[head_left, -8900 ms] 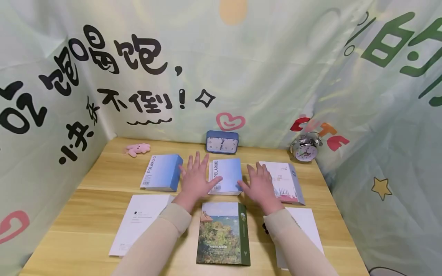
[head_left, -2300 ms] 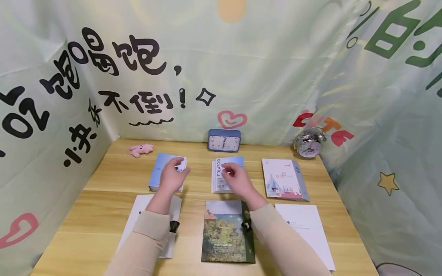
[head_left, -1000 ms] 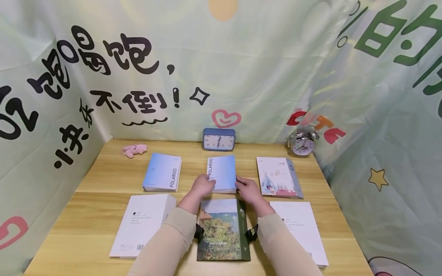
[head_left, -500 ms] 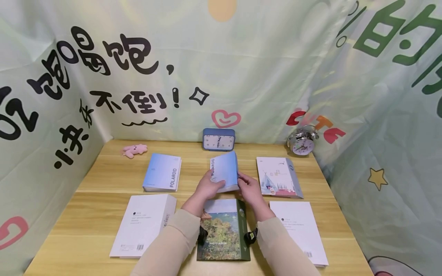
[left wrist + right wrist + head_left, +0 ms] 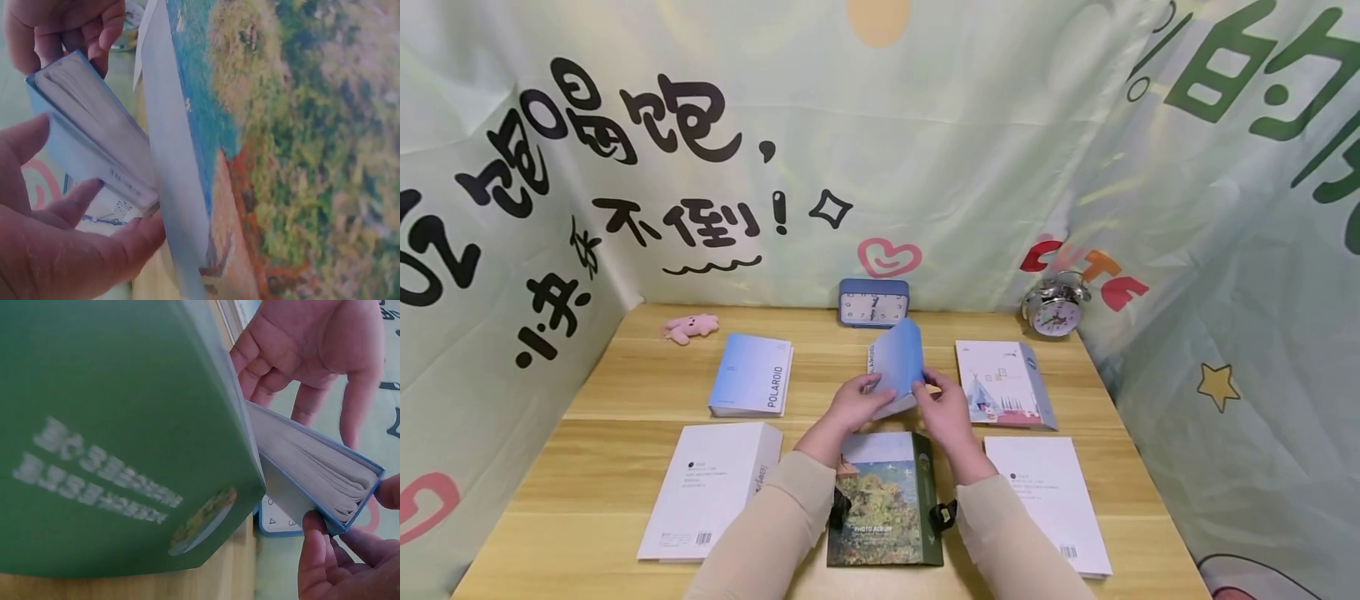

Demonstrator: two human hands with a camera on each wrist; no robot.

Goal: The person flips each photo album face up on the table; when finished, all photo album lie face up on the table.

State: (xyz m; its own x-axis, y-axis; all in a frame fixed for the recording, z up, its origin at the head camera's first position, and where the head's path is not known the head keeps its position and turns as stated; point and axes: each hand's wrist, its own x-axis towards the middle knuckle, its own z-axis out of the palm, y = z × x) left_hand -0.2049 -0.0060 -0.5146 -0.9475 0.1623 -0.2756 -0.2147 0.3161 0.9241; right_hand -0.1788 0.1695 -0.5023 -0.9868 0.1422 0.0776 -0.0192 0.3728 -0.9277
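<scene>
Both hands hold the middle blue Polaroid photo album (image 5: pixel 891 362), tilted up over the table with its spine toward the right. My left hand (image 5: pixel 853 404) grips its left side, the thumb across the front cover. With thumb and fingers, my right hand (image 5: pixel 946 408) pinches the spine edge at the right. In the left wrist view the page block of the small album (image 5: pixel 94 112) shows between the covers; the right wrist view shows the bundled pages of the album (image 5: pixel 319 462) too. Below the hands lies a green photo album (image 5: pixel 880 500) with a painted garden cover.
Another blue Polaroid album (image 5: pixel 748 375) lies at left, and a white tent-picture album (image 5: pixel 996 383) at right. White albums (image 5: pixel 715 492) (image 5: pixel 1048 500) flank the green one. Along the back stand a blue clock (image 5: pixel 874 303), a silver alarm clock (image 5: pixel 1056 307) and a pink toy (image 5: pixel 691 327).
The left blue album was turned around, its title now at the right edge. Both hands then took the middle blue album, lifted it and tilted it, its spine rotating toward the front.
</scene>
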